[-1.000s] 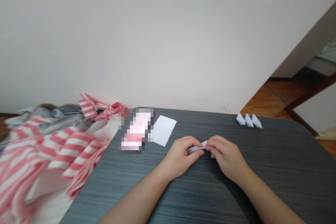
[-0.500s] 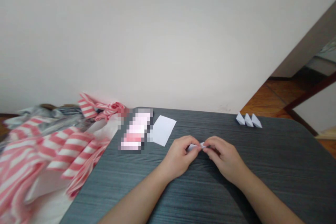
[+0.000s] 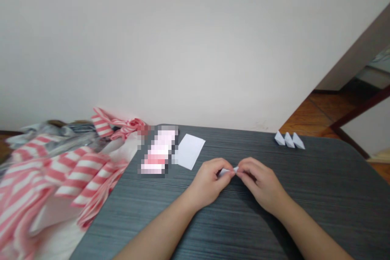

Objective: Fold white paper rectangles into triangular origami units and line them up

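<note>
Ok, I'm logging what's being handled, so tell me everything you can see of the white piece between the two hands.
The white piece looks like folded paper: small, narrow and plain. It lies roughly crosswise over the dark table; whether it touches the top is unclear. Its left part sits in the grip of the left hand, its right end between thumb and fingers of the right hand. Fingers hide much of it, including its full outline.

Left grip (image 3: 211, 181) beside right grip (image 3: 261, 183), both pinch-tight
</note>
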A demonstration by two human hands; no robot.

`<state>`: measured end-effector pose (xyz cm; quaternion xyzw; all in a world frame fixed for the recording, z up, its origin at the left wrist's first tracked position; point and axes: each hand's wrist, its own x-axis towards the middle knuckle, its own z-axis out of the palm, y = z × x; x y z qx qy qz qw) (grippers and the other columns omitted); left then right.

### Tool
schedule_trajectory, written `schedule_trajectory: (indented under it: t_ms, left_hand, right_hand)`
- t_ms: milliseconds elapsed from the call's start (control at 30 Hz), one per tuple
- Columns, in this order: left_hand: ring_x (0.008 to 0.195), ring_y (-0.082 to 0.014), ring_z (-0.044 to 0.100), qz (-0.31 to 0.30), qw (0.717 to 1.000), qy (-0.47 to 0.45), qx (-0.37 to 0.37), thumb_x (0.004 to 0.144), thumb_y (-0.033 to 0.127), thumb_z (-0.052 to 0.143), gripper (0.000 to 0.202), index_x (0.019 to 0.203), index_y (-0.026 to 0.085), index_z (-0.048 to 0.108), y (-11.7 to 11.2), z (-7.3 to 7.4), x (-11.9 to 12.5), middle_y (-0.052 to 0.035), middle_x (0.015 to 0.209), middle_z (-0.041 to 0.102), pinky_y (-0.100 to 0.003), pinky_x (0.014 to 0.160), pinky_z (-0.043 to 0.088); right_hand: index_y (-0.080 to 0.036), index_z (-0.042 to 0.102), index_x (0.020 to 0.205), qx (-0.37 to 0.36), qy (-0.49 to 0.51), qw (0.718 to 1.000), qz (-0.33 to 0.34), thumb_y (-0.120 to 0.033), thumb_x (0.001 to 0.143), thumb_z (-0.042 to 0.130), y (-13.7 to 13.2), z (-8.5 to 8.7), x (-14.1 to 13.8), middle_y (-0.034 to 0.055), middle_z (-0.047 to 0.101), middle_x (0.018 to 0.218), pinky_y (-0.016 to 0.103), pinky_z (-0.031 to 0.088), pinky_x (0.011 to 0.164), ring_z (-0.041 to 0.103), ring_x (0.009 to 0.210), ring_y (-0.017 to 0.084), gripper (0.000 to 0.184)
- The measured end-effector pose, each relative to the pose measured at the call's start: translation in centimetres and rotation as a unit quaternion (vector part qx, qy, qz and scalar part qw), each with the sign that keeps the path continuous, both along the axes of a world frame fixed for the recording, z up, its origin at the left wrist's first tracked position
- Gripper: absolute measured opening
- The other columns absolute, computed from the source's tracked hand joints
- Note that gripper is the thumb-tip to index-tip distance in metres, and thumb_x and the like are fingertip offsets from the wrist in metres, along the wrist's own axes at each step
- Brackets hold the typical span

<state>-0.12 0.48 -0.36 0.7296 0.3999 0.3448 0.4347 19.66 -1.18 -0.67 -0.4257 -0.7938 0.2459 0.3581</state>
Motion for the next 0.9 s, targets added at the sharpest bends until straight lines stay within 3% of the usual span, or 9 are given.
schedule_trajectory:
  t_ms: [167,300,467,600,700,800,900]
  left_hand:
    - [0.075,-0.0155,0.062,0.012,0.999,-0.010,-0.036,0.086,0.025,0.060,0.015,0.096,0.017,0.068,-0.1,-0.5,0.1,-0.0048,0.090,0.070,-0.024,0.065,0.047]
    - [0.072,-0.0147,0.061,0.026,0.998,-0.005,-0.062,0.083,0.026,0.064,0.031,0.113,0.018,0.063,-0.1,-0.6,0.1,-0.0035,0.092,0.071,-0.023,0.064,0.046]
    - [0.061,-0.0130,0.057,-0.014,0.995,0.038,-0.088,0.089,0.031,0.055,0.022,0.093,0.017,0.071,0.0,-0.1,-0.1,-0.0010,0.069,0.066,-0.021,0.055,0.041]
    - [0.057,-0.0114,0.055,-0.013,0.995,0.020,-0.093,0.091,0.029,0.052,0.022,0.089,0.016,0.071,-0.1,0.2,-0.1,0.0004,0.064,0.063,-0.019,0.053,0.038]
    - [0.057,-0.0110,0.055,-0.013,0.995,0.014,-0.097,0.090,0.028,0.053,0.022,0.089,0.016,0.071,-0.2,0.2,-0.1,0.0003,0.064,0.064,-0.019,0.053,0.038]
    - [0.057,-0.0109,0.055,-0.005,0.995,0.003,-0.104,0.090,0.028,0.053,0.021,0.089,0.016,0.070,-0.1,0.0,-0.1,0.0003,0.064,0.064,-0.019,0.053,0.038]
    - [0.057,-0.0107,0.055,-0.001,0.994,-0.003,-0.108,0.090,0.028,0.054,0.020,0.090,0.016,0.069,-0.2,-0.1,-0.1,0.0004,0.064,0.063,-0.019,0.053,0.039]
  right_hand:
    - [-0.022,0.058,0.084,-0.015,-0.010,1.000,-0.013,-0.015,0.096,0.051,0.0,0.2,-0.1,0.0049,0.063,0.088,0.029,0.050,0.075,0.062,0.082,0.018,0.015]
    - [-0.022,0.058,0.084,-0.012,-0.010,1.000,-0.017,-0.015,0.096,0.050,-0.1,0.1,-0.1,0.0048,0.063,0.088,0.029,0.050,0.073,0.062,0.081,0.019,0.015]
    - [-0.022,0.058,0.082,-0.008,-0.002,1.000,-0.012,-0.015,0.095,0.051,-0.1,0.3,-0.2,0.0043,0.064,0.086,0.028,0.050,0.072,0.063,0.080,0.018,0.016]
    - [-0.021,0.059,0.080,-0.012,0.004,1.000,-0.010,-0.015,0.094,0.053,-0.1,0.1,-0.2,0.0038,0.064,0.085,0.028,0.049,0.072,0.063,0.079,0.018,0.017]
    - [-0.021,0.059,0.091,-0.053,0.019,0.997,-0.044,-0.017,0.092,0.056,-0.2,-0.5,-0.2,0.0019,0.064,0.078,0.027,0.048,0.062,0.061,0.066,0.016,0.005]
    - [-0.020,0.056,0.106,-0.117,0.059,0.989,-0.069,-0.023,0.090,0.060,-0.3,-1.0,-0.2,0.0008,0.065,0.076,0.026,0.046,0.055,0.058,0.057,0.015,0.017]
    - [-0.020,0.061,0.090,-0.122,0.045,0.989,-0.066,-0.025,0.089,0.062,-0.2,-0.7,-0.3,0.0008,0.063,0.073,0.025,0.044,0.054,0.057,0.059,0.015,0.006]
